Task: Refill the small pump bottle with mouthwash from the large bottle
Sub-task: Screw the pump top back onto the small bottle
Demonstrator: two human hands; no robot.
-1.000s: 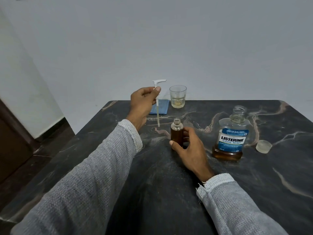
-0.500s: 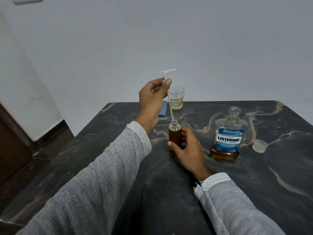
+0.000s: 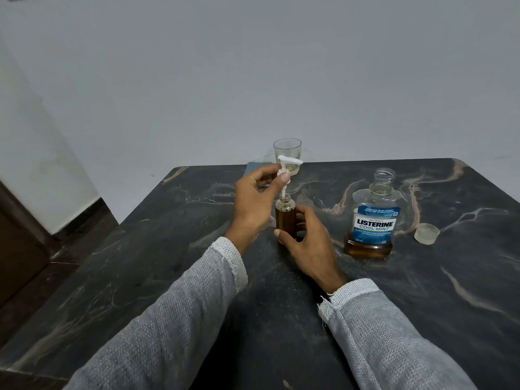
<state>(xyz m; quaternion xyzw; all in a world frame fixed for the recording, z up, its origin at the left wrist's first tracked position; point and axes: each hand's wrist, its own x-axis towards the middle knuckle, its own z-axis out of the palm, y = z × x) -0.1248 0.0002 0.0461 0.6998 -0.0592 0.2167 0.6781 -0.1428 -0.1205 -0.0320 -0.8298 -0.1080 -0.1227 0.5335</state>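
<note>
A small clear bottle (image 3: pixel 285 218) filled with amber liquid stands upright on the dark marble table (image 3: pixel 422 305). My right hand (image 3: pixel 306 243) wraps around its base. My left hand (image 3: pixel 253 201) pinches the white pump head (image 3: pixel 287 161) just above the bottle, and the pump's thin tube runs down into the neck. The large Listerine bottle (image 3: pixel 372 218) stands uncapped to the right, with a little amber liquid at its bottom. Its clear cap (image 3: pixel 427 233) lies on the table further right.
A short drinking glass (image 3: pixel 287 150) with a bit of pale liquid stands at the table's far edge, behind the pump. A blue cloth (image 3: pixel 254 167) lies beside it, partly hidden by my left hand. A white wall rises behind; floor and a dark door sit at the left.
My left hand has brought the pump from the left of the bottle to above it and lowered it, so the tube now sits inside the neck. My right hand has kept hold of the bottle.
</note>
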